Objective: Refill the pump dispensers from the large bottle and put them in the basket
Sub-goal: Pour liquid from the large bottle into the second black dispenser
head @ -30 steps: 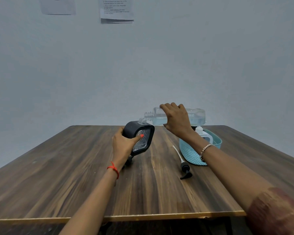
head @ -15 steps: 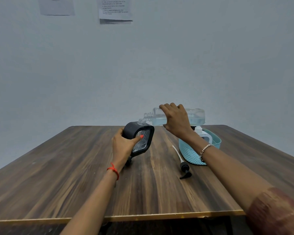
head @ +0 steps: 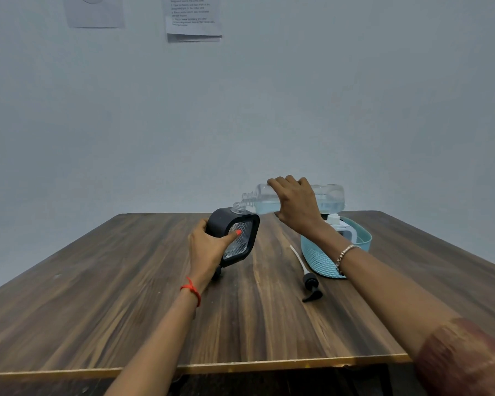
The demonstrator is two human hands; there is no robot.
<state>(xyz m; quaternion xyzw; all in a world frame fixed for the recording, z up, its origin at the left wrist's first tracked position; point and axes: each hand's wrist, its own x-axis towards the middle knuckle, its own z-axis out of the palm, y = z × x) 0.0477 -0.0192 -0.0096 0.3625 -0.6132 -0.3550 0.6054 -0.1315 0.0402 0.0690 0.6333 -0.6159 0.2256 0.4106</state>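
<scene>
While the right hand (head: 296, 207) grips it, the large bottle (head: 330, 195) lies level, mouth pointing left at the tilted dispenser (head: 222, 221) the left hand (head: 209, 250) holds. Both hover near the wooden desk's (head: 97, 295) far edge, a grey wall (head: 240, 110) behind.

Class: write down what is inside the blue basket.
A white pump dispenser stands in the basket; its base and the basket floor are hidden behind the wall.

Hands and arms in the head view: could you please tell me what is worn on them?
The left hand has a red thread round its wrist and an orange-red painted thumbnail. The right hand has a silvery beaded bracelet at its wrist, and a reddish-brown sleeve covers the upper arm.
</scene>
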